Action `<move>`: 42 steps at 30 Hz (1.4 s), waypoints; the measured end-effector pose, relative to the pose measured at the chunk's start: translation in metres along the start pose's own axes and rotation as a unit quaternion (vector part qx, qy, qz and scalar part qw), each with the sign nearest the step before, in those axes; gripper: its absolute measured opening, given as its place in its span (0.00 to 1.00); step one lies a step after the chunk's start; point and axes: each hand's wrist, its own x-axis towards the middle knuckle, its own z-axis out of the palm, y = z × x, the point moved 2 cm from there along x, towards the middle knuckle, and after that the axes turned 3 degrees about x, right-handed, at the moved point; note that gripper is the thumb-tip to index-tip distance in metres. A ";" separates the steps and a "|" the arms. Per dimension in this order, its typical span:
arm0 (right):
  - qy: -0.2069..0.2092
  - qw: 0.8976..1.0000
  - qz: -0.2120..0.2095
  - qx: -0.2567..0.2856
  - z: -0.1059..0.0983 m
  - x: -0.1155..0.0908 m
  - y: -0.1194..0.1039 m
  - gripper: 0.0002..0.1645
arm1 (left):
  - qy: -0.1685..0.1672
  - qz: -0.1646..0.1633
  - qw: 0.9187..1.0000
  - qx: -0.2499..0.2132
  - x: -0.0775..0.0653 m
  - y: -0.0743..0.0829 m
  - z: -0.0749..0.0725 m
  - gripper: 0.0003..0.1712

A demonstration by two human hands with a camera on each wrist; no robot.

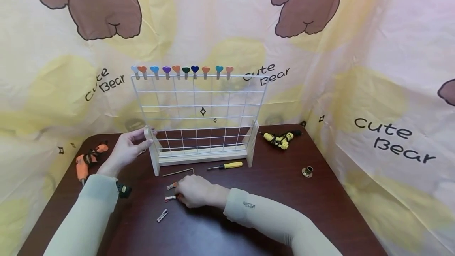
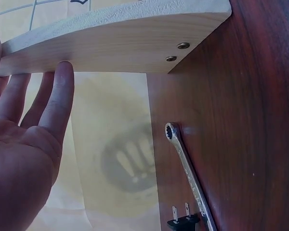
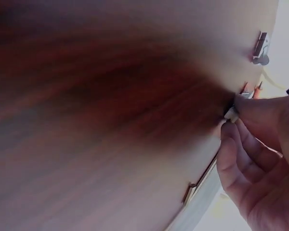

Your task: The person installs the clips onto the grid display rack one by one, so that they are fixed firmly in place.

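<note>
My left hand (image 1: 129, 147) grips the left wooden upright (image 2: 115, 45) of a white wire grid rack (image 1: 211, 106), thumb on one face and fingers on the other. Several heart-topped clothespins (image 1: 154, 70) in different colours line the rack's top wire. Low over the table in front of the rack, my right hand (image 1: 194, 191) pinches a small pale clothespin (image 3: 231, 114) between thumb and fingertips, which cover much of it. Beside that hand lie a clothespin with an orange heart (image 1: 172, 185) and one with a red heart (image 1: 170, 198). Nearer me is another wooden clothespin (image 1: 162, 215).
An L-shaped hex key (image 1: 177, 172) and a yellow-handled screwdriver (image 1: 231, 165) lie before the rack. An orange glue gun (image 1: 82, 167) is at left, a yellow tool with wound cord (image 1: 282, 140) and a brass flanged fitting (image 1: 307, 172) at right. A wrench (image 2: 190, 175) lies beside the left upright.
</note>
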 end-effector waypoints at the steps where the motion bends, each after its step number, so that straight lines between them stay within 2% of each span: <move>1: -0.002 1.000 -0.007 0.003 0.000 -0.003 0.001 0.03 | 0.001 0.001 1.000 0.001 0.000 0.000 0.000 0.26; 3: -0.005 1.000 -0.014 0.020 -0.002 -0.009 0.006 0.03 | 0.003 0.003 1.000 -0.001 0.000 0.001 0.000 0.25; 6: 0.008 0.996 -0.012 0.089 -0.013 -0.022 0.019 0.00 | 0.003 0.006 1.000 -0.004 0.001 0.001 0.001 0.25; 10: 0.065 0.982 -0.016 0.179 -0.048 -0.039 0.041 0.04 | 0.000 0.005 1.000 -0.004 0.002 0.000 0.001 0.25; 13: 0.140 0.968 -0.033 0.205 -0.094 -0.051 0.059 0.07 | -0.004 -0.002 1.000 -0.011 0.001 -0.001 0.000 0.26; 15: 0.190 0.954 -0.037 0.229 -0.132 -0.060 0.073 0.08 | -0.004 -0.008 1.000 -0.022 0.000 -0.001 0.000 0.27; 20: 0.321 0.904 -0.039 0.280 -0.240 -0.087 0.107 0.11 | -0.005 -0.004 1.000 -0.028 0.001 -0.002 -0.001 0.27; 22: 0.372 0.890 -0.025 0.262 -0.277 -0.096 0.118 0.09 | -0.005 0.000 1.000 -0.024 0.002 -0.003 0.000 0.26; 24: 0.412 0.881 0.003 0.230 -0.306 -0.102 0.128 0.08 | -0.004 0.003 1.000 -0.022 0.002 -0.003 0.000 0.26; 26: 0.421 0.880 0.045 0.215 -0.325 -0.104 0.138 0.06 | -0.005 0.005 1.000 -0.021 0.002 -0.004 0.001 0.26; 27: 0.417 0.882 0.068 0.208 -0.332 -0.104 0.143 0.05 | -0.006 0.005 1.000 -0.021 0.002 -0.005 0.001 0.26; 31: 0.360 0.901 0.134 0.203 -0.345 -0.097 0.158 0.04 | -0.008 0.004 1.000 -0.023 0.003 -0.005 0.001 0.26; 34: 0.322 0.912 0.150 0.206 -0.347 -0.092 0.164 0.04 | -0.012 0.000 1.000 -0.025 0.002 -0.004 0.002 0.27; 39: 0.307 0.918 0.143 0.207 -0.345 -0.085 0.167 0.07 | -0.014 -0.003 1.000 -0.021 0.001 -0.002 0.001 0.27; 41: 0.321 0.915 0.142 0.197 -0.341 -0.087 0.165 0.15 | -0.015 -0.002 1.000 -0.021 0.001 -0.001 0.001 0.28; 42: 0.347 0.910 0.131 0.184 -0.339 -0.090 0.163 0.18 | -0.014 0.000 1.000 -0.021 0.001 0.000 0.001 0.28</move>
